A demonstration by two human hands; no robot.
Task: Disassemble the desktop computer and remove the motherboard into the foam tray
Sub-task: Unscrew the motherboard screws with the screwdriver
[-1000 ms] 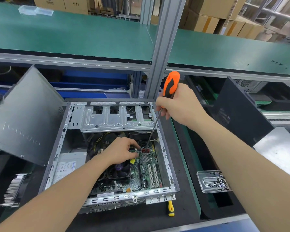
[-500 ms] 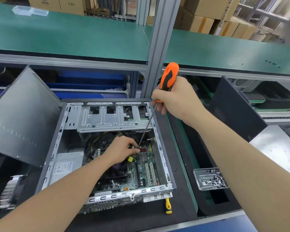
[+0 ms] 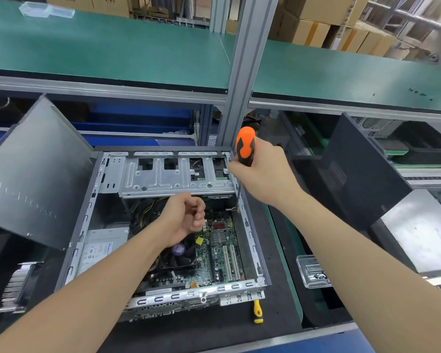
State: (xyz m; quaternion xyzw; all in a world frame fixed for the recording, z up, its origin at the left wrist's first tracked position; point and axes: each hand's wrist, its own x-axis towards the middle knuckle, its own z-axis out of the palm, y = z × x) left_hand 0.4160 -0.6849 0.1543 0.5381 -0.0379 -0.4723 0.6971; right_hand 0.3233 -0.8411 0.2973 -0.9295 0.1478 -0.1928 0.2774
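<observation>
On my left hand (image 3: 185, 220) the fingers curl shut above the motherboard (image 3: 219, 240), centre frame, inside the open case (image 3: 85, 217); I cannot tell if they hold a screw. My right hand (image 3: 265, 177) clenches the orange screwdriver (image 3: 245, 146), right of centre. I judge its tip could slip and gouge the board.

We saw a screwdriver (image 3: 245, 147) with an orange handle patched in black, and a green motherboard (image 3: 223, 253) bearing a yellow sticker (image 3: 199, 241) and a purple fan label (image 3: 178, 249). The computer case (image 3: 178, 296) was bare silver metal, the side panel (image 3: 36, 179) dark grey, the table (image 3: 214, 332) black. The shelf (image 3: 112, 47) was green, the cardboard boxes (image 3: 313, 29) brown, and the handle of a small tool (image 3: 258, 312) yellow.
</observation>
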